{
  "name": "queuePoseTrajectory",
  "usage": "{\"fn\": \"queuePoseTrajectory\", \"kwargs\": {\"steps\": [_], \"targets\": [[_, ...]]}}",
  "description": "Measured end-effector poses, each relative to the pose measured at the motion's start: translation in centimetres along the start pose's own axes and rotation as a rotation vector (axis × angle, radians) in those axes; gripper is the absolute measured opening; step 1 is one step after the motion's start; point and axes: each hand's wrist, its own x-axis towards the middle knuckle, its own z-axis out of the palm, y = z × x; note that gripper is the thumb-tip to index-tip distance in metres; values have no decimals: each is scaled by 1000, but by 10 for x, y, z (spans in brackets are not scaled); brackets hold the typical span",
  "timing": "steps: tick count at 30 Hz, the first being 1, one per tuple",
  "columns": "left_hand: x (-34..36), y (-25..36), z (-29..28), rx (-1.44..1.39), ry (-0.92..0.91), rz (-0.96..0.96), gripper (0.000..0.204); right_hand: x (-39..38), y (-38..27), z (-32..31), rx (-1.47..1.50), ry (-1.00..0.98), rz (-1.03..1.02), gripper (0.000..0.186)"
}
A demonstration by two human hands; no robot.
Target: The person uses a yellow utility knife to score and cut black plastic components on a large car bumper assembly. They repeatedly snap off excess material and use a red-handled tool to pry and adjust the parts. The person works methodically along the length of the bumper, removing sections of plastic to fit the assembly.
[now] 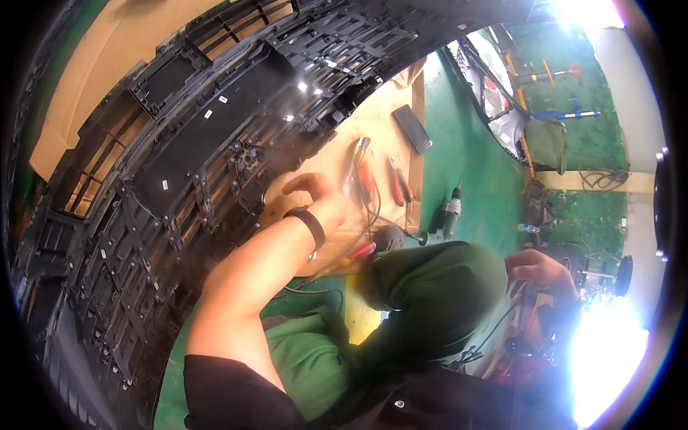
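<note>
A large black plastic car grille (pixel 236 93) with a dense lattice and clips fills the left side. My left hand (pixel 319 192), with a dark band on its wrist, is beside the grille's inner edge. Its fingers are bent and apart, and nothing shows in them. Just right of it lies a greyish tool with a cable (pixel 356 161), partly blurred. Red-handled pliers (pixel 396 185) rest on the cardboard (pixel 337 154). Beyond my raised knee, my right hand (pixel 539 272) has its fingers curled together near a thin dark cable; what they hold is unclear.
A dark phone (pixel 413 129) lies at the cardboard's edge. On the green floor (pixel 459 93) sits a power drill (pixel 451 213). Clamps (pixel 566 115) and coiled cable (pixel 604 179) are at the far right. A bright lamp (pixel 609 358) glares at lower right.
</note>
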Motion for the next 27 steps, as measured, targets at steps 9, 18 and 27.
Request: {"fn": "queuePoseTrajectory", "kwargs": {"steps": [9,18,27], "targets": [[9,-4,4,-50,59,8,37,8,14,3,-541,191,-234,40],[46,33,41,-297,-22,-74,33,200,-67,-72,-605,324,-314,22],[1,18,46,-891,205,-302,28,409,-148,-24,-1222,193,-1277,27]]}}
